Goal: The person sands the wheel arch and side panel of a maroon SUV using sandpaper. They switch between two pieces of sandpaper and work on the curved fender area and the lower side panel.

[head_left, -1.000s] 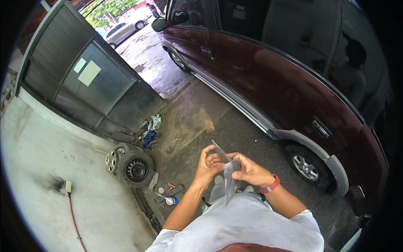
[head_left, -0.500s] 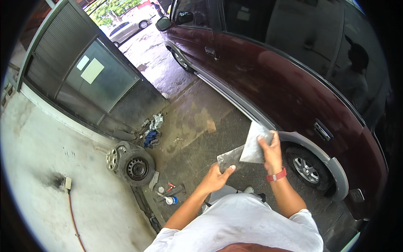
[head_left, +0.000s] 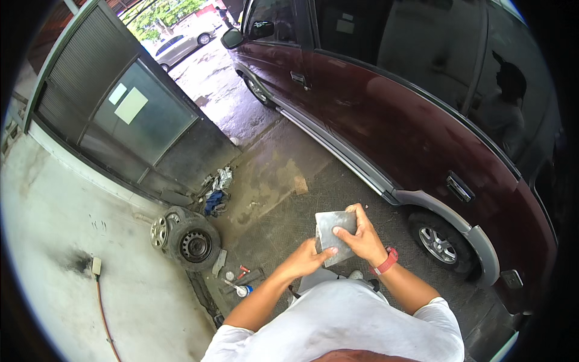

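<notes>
Right hand [head_left: 362, 238] and left hand [head_left: 307, 260] both pinching grey sheet [head_left: 333, 232], long axis roughly upright, slightly tilted.

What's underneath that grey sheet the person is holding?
Below the grey sheet, held by the right hand and left hand, lies dark textured floor. The patch directly behind the sheet is covered.

A grey, creased sheet [head_left: 333, 235], tilted upright, pinched between both hands.
</notes>
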`<state>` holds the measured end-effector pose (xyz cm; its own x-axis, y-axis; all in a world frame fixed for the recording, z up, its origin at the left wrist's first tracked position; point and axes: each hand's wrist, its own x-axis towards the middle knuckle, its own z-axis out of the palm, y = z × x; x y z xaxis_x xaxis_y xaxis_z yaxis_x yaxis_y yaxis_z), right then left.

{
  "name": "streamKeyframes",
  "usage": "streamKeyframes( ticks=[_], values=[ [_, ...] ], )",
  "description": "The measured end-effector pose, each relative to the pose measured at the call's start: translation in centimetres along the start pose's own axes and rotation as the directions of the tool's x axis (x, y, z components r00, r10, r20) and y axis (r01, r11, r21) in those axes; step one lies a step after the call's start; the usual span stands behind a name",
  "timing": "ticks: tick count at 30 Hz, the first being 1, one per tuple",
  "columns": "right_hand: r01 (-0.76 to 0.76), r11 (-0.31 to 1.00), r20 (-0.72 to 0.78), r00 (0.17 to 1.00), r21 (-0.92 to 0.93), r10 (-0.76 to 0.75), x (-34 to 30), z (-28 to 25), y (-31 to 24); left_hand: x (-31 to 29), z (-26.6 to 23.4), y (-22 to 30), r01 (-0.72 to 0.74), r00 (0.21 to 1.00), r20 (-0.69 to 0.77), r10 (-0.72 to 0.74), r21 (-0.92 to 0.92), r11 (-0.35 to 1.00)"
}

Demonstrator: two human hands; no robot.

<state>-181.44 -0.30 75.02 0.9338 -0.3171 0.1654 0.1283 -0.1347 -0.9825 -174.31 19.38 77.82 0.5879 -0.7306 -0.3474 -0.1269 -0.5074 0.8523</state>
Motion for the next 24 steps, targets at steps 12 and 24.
streamKeyframes(
  ticks=[12,24],
  values=[
    [-0.146,0.969,0.386,0.921,0.199,0.059,-1.9,0.3,0.4,0.8,0.1,-3.7,-0.037,0.997,-0.073,-0.021,-0.703,0.710],
    [-0.331,0.518,0.128,0.913,0.789,0.388,-1.7,-2.5,4.1,-0.2,-0.4,-1.0,-0.323,0.905,-0.314,0.288,-0.064,0.944]
  ],
)
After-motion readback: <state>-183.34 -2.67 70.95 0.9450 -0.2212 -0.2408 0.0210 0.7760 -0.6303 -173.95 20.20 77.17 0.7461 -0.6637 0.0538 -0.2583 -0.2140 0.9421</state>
